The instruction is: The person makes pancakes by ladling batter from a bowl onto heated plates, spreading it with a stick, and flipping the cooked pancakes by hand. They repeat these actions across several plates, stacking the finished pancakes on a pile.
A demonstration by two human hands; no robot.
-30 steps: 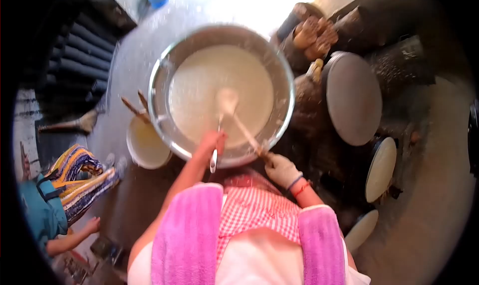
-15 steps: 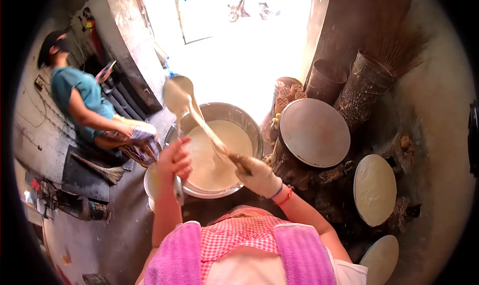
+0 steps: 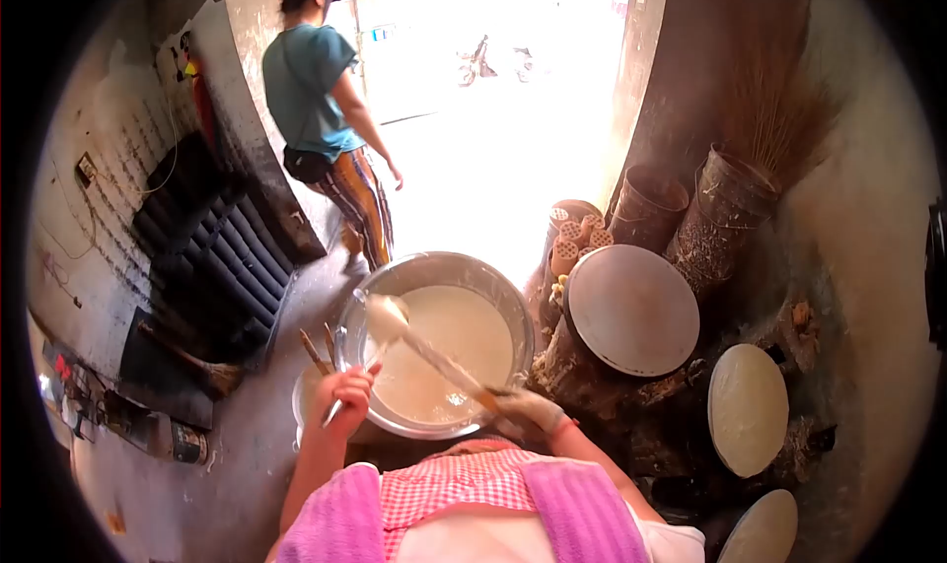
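We see a wide metal basin [image 3: 434, 267] on the floor, filled with pale, creamy batter [image 3: 449, 351]. A long-handled ladle [image 3: 387, 316] slants across it — bowl raised at the basin's left rim, coated in batter — while a thin metal utensil [image 3: 347, 390] angles beside the left rim.

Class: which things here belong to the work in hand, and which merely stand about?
In use: basin of white batter; ladle in right hand; metal tool in left hand.

Standing about: broom; dark buckets; round griddle.
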